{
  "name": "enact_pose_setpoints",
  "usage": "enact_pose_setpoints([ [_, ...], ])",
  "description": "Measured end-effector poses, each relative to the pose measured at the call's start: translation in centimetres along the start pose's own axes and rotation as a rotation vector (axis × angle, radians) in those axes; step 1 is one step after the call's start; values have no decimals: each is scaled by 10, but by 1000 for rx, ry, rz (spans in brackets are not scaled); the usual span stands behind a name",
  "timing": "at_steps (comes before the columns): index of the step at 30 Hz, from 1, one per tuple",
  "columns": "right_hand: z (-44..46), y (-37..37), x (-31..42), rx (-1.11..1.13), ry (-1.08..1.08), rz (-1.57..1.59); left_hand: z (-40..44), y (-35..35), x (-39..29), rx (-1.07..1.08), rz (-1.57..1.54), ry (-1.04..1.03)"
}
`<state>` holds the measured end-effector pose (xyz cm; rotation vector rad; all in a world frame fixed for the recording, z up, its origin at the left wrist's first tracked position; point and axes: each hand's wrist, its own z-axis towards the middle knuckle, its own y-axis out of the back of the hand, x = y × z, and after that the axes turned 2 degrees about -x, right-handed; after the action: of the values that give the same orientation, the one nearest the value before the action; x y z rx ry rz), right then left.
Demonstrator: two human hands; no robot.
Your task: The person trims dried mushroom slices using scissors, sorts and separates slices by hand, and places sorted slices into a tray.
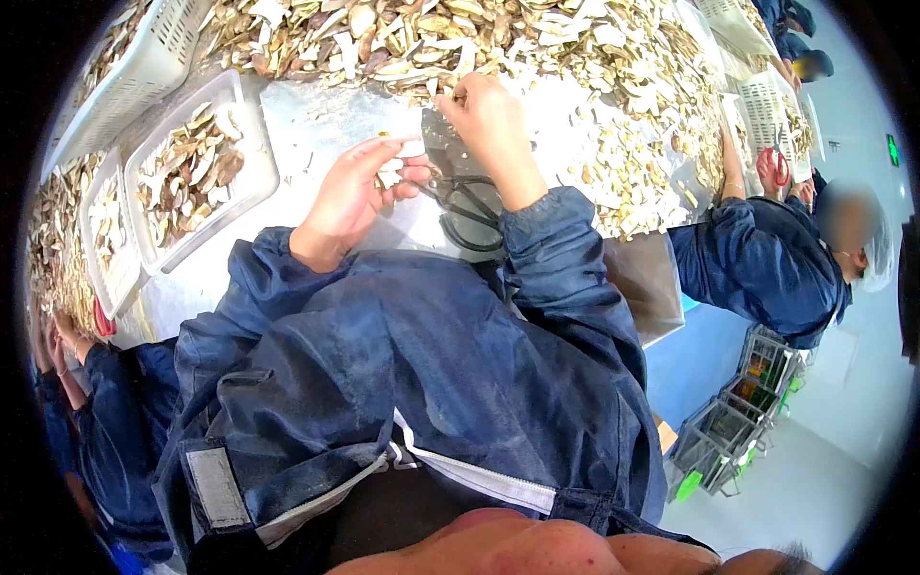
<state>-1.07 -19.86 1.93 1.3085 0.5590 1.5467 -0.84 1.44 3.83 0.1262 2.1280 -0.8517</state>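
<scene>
My left hand (359, 187) holds a few pale mushroom slices (390, 174) between its thumb and fingers, palm turned up. To its right, my right hand (484, 125) reaches to the near edge of a large pile of mushroom slices (460, 43), its thumb and index finger close together; whether anything lies between them is too small to tell. Black-handled scissors (470, 216) lie on the metal table (316, 115) between my hands, close to my left fingertips and below my right wrist.
Left of my hands stands a clear tray (268, 168) of darker slices, with a white perforated basket (125, 96) behind it. Small pale pieces (637, 177) spread at the right. Co-workers sit on both sides; red scissors (781, 168) are by the right one's hand.
</scene>
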Motion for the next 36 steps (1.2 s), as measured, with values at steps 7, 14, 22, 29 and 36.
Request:
enact_pose_setpoints([
  [7,-10,-1,-8,96,-45,112,3,1,2,0,-27,20],
  [14,-37,44,-10,298,-524,871,11,8,9,69,-36,78],
  [22,-43,40,-17,258,-541,976,8,9,8,71,-14,58],
  [29,-30,49,-9,332,-316,605,7,8,8,101,-16,77],
  [36,0,8,-14,-25,-13,-36,6,11,7,83,-109,7],
])
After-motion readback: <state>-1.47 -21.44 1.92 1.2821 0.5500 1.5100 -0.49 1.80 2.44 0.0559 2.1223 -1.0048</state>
